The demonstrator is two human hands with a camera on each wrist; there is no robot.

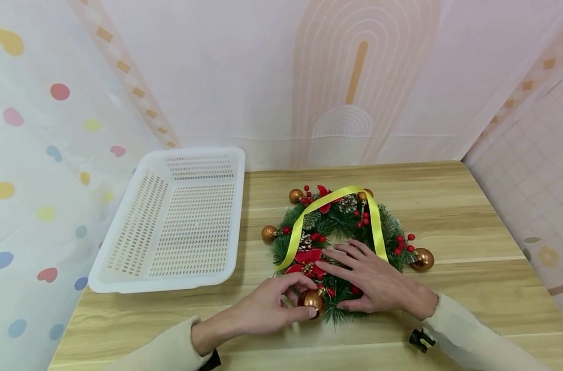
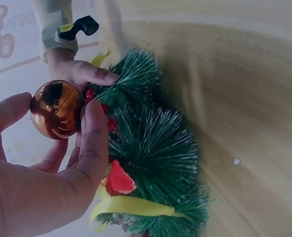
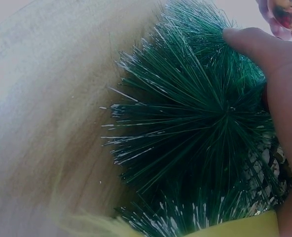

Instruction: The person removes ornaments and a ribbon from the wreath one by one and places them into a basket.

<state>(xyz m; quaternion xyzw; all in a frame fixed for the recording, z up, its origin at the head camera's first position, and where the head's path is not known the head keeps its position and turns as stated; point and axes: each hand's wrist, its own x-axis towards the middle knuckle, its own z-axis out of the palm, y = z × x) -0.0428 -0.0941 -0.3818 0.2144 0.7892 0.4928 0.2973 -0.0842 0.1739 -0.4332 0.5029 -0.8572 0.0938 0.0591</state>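
A green Christmas wreath (image 1: 337, 224) lies on the table, dressed with red flowers, red berries, pine cones and copper balls. At its near edge my left hand (image 1: 267, 305) pinches a shiny copper ball ornament (image 1: 311, 303) between thumb and fingers. The left wrist view shows the same ball (image 2: 57, 109) between the fingertips, beside the green needles. My right hand (image 1: 374, 281) lies spread over the near right part of the wreath, fingers straight toward its middle. In the right wrist view, the right thumb (image 3: 254, 44) rests on the needles. A yellow ribbon (image 1: 304, 219) loops over the wreath.
A white perforated plastic basket (image 1: 237, 216) stands on the table at the left. The wooden table (image 1: 467, 216) reaches back to a patterned cloth wall (image 1: 244, 77). A larger copper ball (image 1: 423, 259) sticks out at the wreath's right side.
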